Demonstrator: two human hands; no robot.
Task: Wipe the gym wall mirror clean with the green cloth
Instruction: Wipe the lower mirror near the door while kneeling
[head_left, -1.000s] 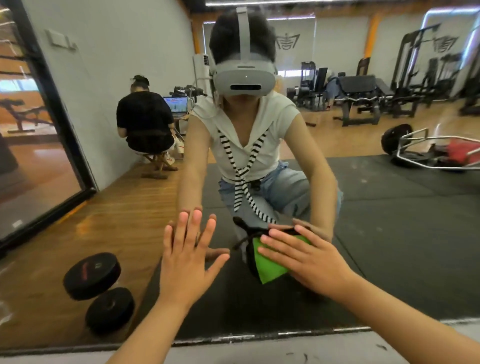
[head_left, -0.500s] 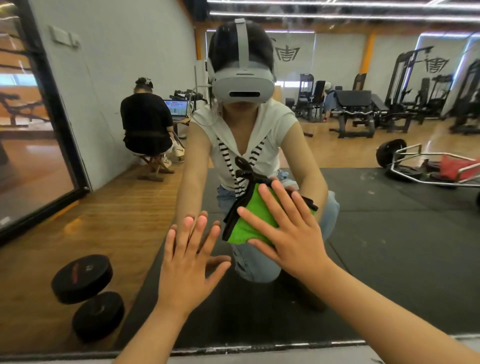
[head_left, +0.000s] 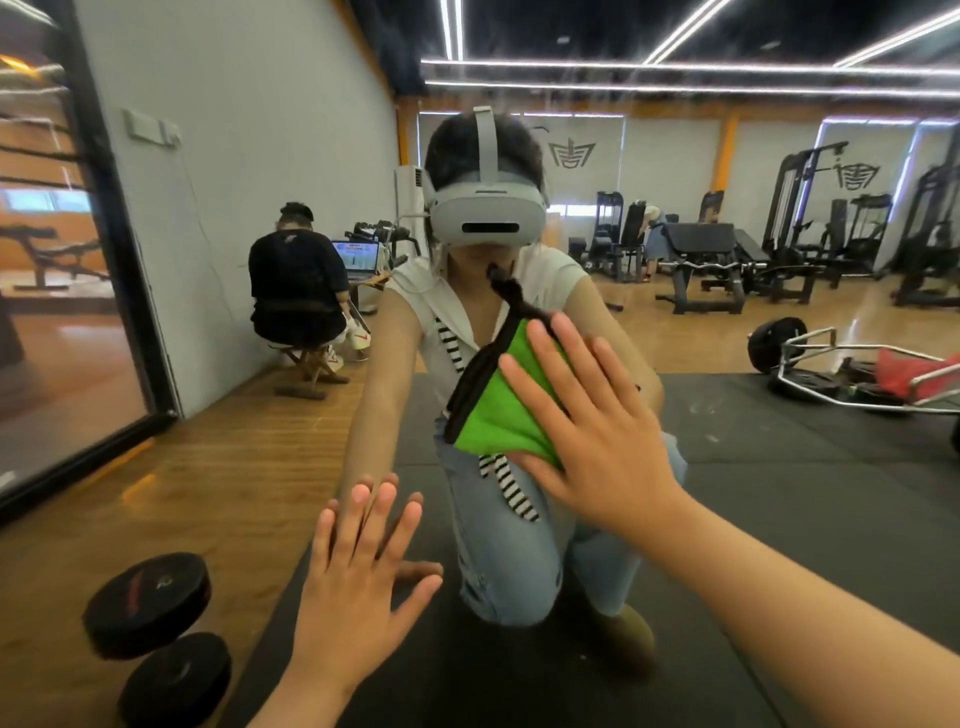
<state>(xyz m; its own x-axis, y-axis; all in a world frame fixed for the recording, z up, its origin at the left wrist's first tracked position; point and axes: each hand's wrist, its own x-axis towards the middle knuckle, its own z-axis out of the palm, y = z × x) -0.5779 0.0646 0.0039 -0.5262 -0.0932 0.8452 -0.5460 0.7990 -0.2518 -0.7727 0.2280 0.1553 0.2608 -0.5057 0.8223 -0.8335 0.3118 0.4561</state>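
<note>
Head: right hand (head_left: 597, 431) flat, half hiding green cloth (head_left: 493, 410); left hand (head_left: 353, 582) splayed on mirror (head_left: 779, 493).

The green cloth (head_left: 493, 410) is bright, folded and edged in black, with a twisted black tail sticking up from its top corner. It lies flat against the upright wall mirror (head_left: 779, 493), pressed there by the spread, straight fingers of the right hand (head_left: 597, 426).

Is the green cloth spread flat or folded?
Folded: the green cloth shows layered edges along its lower side, pressed to the mirror under the flat right hand.
</note>
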